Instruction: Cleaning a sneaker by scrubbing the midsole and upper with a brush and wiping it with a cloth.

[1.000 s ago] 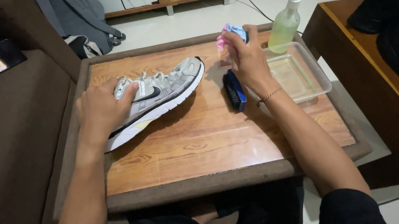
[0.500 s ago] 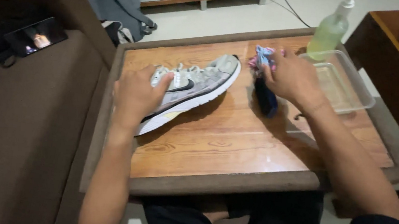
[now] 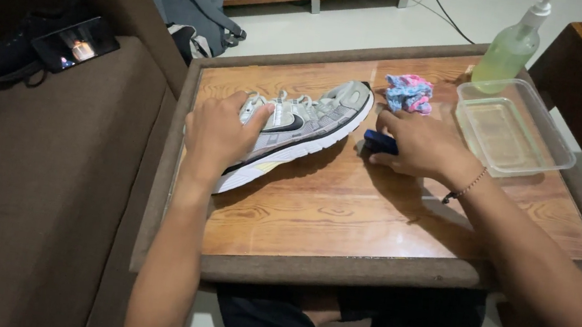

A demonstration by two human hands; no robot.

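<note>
So the right hand (image 3: 421,145) sits palm-down just right of centre frame, its grip curled over a small dark blue block-shaped thing (image 3: 379,142), probably a brush. Only the left end of it pokes out from under the fingers, so I can't tell how firmly it's held. The left hand (image 3: 219,131) is flat on the front part of a grey and white mesh running shoe with a white sole (image 3: 304,124), pressing it onto the wooden worktop with the dark padded rim (image 3: 337,267), fingers wrapped loosely over the laces.

Key bit: the shoe lies directly left of the right-hand grip, nearly touching the blue thing. Its long axis runs diagonally, toe lower left under the left hand, heel upper right pointing toward the right hand.

Just above the right hand is a crumpled pink and blue cloth (image 3: 408,93); further right are a clear rectangular plastic tray (image 3: 555,146) and a pale green pump bottle (image 3: 509,57).
</note>
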